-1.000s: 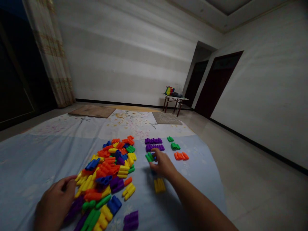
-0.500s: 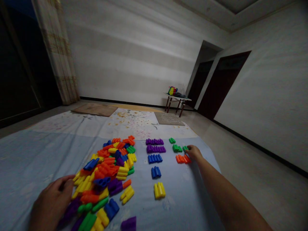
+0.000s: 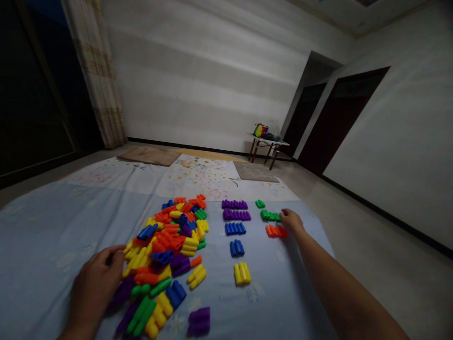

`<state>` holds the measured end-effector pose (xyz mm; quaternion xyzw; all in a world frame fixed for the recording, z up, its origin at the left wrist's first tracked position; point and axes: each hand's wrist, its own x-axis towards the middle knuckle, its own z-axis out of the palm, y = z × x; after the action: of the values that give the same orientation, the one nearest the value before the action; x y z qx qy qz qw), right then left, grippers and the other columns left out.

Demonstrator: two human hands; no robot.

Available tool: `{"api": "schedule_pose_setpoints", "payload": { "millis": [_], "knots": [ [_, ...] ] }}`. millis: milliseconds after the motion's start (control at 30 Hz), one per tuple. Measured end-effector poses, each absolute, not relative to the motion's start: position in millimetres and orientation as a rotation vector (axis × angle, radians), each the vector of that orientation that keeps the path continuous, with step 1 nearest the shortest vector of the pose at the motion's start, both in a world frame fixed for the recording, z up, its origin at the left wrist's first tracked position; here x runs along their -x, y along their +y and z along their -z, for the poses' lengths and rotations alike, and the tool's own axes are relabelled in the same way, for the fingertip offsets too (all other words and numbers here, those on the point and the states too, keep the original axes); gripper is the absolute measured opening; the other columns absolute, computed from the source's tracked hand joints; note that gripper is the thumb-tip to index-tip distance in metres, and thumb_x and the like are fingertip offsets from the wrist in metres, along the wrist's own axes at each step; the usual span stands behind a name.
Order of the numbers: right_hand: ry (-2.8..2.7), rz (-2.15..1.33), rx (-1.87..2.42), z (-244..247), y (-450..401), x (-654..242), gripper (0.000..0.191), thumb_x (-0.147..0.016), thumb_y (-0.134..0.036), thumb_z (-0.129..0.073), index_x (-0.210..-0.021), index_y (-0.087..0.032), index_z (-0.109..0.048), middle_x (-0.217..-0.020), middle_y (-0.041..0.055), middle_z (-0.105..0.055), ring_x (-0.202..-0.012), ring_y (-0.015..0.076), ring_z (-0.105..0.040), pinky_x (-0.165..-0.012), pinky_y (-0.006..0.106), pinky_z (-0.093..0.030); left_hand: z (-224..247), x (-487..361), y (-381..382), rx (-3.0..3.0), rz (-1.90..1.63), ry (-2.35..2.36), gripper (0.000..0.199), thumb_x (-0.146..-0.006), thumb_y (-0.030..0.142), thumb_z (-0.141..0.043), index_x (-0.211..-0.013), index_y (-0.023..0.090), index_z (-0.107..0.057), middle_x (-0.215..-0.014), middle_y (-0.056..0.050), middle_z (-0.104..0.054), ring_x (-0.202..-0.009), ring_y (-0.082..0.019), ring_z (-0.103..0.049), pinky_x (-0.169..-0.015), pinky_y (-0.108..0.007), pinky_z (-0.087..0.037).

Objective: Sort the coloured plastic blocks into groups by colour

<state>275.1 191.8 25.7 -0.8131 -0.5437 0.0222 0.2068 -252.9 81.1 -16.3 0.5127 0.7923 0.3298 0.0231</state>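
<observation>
A heap of plastic bullet-shaped building blocks (image 3: 170, 241) in orange, yellow, blue, green and purple lies on a pale blue cloth. At the heap's left edge rests my left hand (image 3: 97, 278), loosely curved, thumb and fingers apart, its fingertips beside yellow blocks (image 3: 138, 259); it holds nothing that I can see. My right hand (image 3: 293, 222) pinches the right end of a row of green blocks (image 3: 271, 216), its fingertips partly hidden. Just below that row are orange blocks (image 3: 276, 231); a smaller green piece (image 3: 260, 203) lies above it.
Between heap and right hand stand rows of purple blocks (image 3: 236, 215), blue blocks (image 3: 235, 229) and yellow blocks (image 3: 242, 274). A loose purple block (image 3: 198, 322) lies near the front. Farther back are a brown board (image 3: 150, 156), a grey mat (image 3: 255, 171) and a small table (image 3: 268, 141).
The green piece in my right hand has moved left against the green row, closing the gap. My left hand stays beside the heap. The whole view has shifted slightly.
</observation>
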Motion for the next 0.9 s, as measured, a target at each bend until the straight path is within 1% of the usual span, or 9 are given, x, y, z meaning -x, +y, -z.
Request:
{"api": "schedule_pose_setpoints", "payload": {
  "millis": [133, 200, 300, 367, 400, 533, 700, 767, 900],
  "knots": [
    [-1.603, -0.026, 2.016, -38, 184, -238, 0.038, -0.084, -0.026, -0.039, -0.114, -0.013, -0.059, -0.108, 0.0124, -0.063, -0.096, 0.0202, -0.059, -0.085, 0.033, -0.043, 10, 246, 78, -1.518, -1.026, 2.411, 0.035, -0.079, 0.037, -0.035, -0.091, 0.019, -0.062, -0.095, -0.007, -0.067, -0.082, -0.019, -0.061, -0.07, -0.027, -0.046],
    [-1.717, -0.054, 1.855, -43, 177, -207, 0.035, -0.084, -0.027, -0.042, -0.111, -0.014, -0.06, -0.107, 0.011, -0.063, -0.094, 0.0184, -0.059, -0.086, 0.031, -0.043, 9, 244, 77, -1.519, -1.043, 2.408, 0.034, -0.078, 0.037, -0.036, -0.091, 0.019, -0.063, -0.093, -0.007, -0.067, -0.081, -0.019, -0.061, -0.069, -0.027, -0.046],
    [-1.93, -0.149, 1.589, -46, 160, -150, 0.025, -0.082, -0.028, -0.05, -0.1, -0.021, -0.065, -0.099, 0.0047, -0.066, -0.09, 0.016, -0.059, -0.084, 0.029, -0.044, 9, 243, 77, -1.533, -1.084, 2.396, 0.033, -0.078, 0.036, -0.037, -0.089, 0.019, -0.063, -0.092, -0.006, -0.067, -0.078, -0.019, -0.061, -0.067, -0.026, -0.045],
    [-2.119, -0.272, 1.272, -46, 147, -111, 0.022, -0.082, -0.025, -0.051, -0.096, -0.019, -0.066, -0.097, 0.0062, -0.065, -0.092, 0.0174, -0.058, -0.085, 0.032, -0.043, 8, 242, 76, -1.534, -1.098, 2.391, 0.033, -0.078, 0.036, -0.037, -0.089, 0.019, -0.063, -0.092, -0.007, -0.067, -0.078, -0.019, -0.06, -0.068, -0.026, -0.045],
    [-2.175, -0.3, 1.199, -46, 142, -94, 0.021, -0.081, -0.024, -0.053, -0.097, -0.02, -0.066, -0.098, 0.0065, -0.065, -0.094, 0.0182, -0.057, -0.086, 0.034, -0.042, 8, 241, 75, -1.531, -1.095, 2.392, 0.033, -0.078, 0.036, -0.037, -0.089, 0.019, -0.063, -0.092, -0.007, -0.067, -0.078, -0.019, -0.061, -0.068, -0.026, -0.045],
    [-2.323, -0.411, 1.156, -45, 133, -36, 0.025, -0.083, -0.028, -0.054, -0.105, -0.021, -0.063, -0.107, 0.0073, -0.063, -0.103, 0.0201, -0.053, -0.09, 0.036, -0.039, 5, 239, 74, -1.507, -1.051, 2.402, 0.033, -0.079, 0.035, -0.036, -0.09, 0.02, -0.063, -0.092, -0.006, -0.067, -0.081, -0.019, -0.061, -0.07, -0.026, -0.045],
    [-2.417, -0.458, 1.295, -44, 139, 4, 0.041, -0.082, -0.039, -0.054, -0.119, -0.02, -0.055, -0.124, 0.0104, -0.055, -0.115, 0.026, -0.045, -0.094, 0.043, -0.035, 5, 238, 73, -1.537, -1.055, 2.396, 0.034, -0.081, 0.035, -0.034, -0.093, 0.019, -0.063, -0.098, -0.007, -0.067, -0.086, -0.019, -0.06, -0.073, -0.027, -0.044],
    [-2.464, -0.469, 1.316, -45, 137, 8, 0.041, -0.083, -0.04, -0.053, -0.12, -0.022, -0.054, -0.125, 0.0096, -0.055, -0.116, 0.0266, -0.045, -0.093, 0.044, -0.035, 7, 238, 73, -1.55, -1.071, 2.389, 0.035, -0.081, 0.035, -0.034, -0.093, 0.019, -0.063, -0.098, -0.007, -0.067, -0.088, -0.019, -0.06, -0.074, -0.026, -0.044],
    [-2.524, -0.512, 1.191, -49, 123, -2, 0.037, -0.083, -0.036, -0.054, -0.119, -0.026, -0.054, -0.122, 0.0058, -0.057, -0.113, 0.0233, -0.048, -0.093, 0.04, -0.035, 7, 237, 72, -1.584, -1.078, 2.389, 0.035, -0.082, 0.035, -0.033, -0.093, 0.02, -0.063, -0.098, -0.006, -0.067, -0.085, -0.018, -0.061, -0.071, -0.026, -0.044]
  ]
}}
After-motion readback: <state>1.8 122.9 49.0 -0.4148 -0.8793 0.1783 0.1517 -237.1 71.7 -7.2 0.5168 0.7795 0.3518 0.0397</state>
